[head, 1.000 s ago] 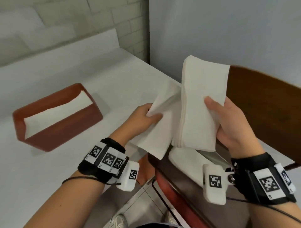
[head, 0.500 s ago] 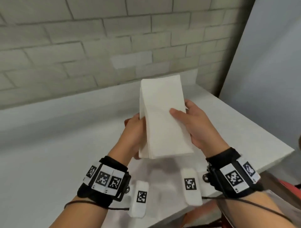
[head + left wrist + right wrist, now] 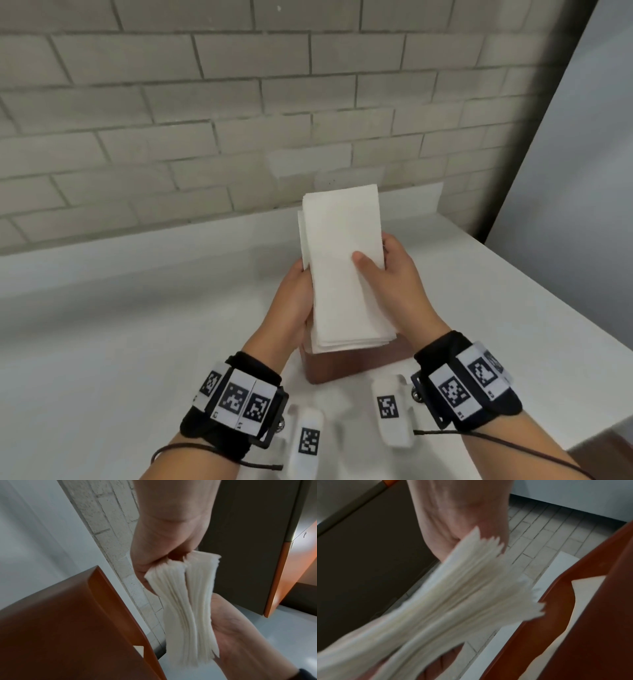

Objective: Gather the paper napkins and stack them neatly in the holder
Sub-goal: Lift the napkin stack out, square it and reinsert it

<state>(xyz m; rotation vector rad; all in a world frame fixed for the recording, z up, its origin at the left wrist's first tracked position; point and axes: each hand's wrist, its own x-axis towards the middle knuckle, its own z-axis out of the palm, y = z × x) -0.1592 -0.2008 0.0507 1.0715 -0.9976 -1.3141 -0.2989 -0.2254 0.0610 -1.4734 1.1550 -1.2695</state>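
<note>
A thick stack of white paper napkins (image 3: 344, 267) stands on end between both hands, just above the reddish-brown holder (image 3: 352, 365). My left hand (image 3: 296, 294) grips its left side. My right hand (image 3: 394, 277) grips the right side, thumb across the front sheet. In the left wrist view the napkin stack (image 3: 188, 608) shows its layered edge beside the holder (image 3: 72, 628). The right wrist view shows the stack's edge (image 3: 453, 601) blurred, above the holder (image 3: 590, 615), which has white napkins inside. Most of the holder is hidden behind the stack in the head view.
The holder stands on a white table (image 3: 120, 342) against a grey brick wall (image 3: 239, 102). The table's right edge (image 3: 582, 308) runs diagonally, with a pale wall panel (image 3: 582, 171) beyond it.
Both hands have brought the napkins together into one stack and carried it from beside the chair to above the holder. The view swung left toward the wall.
</note>
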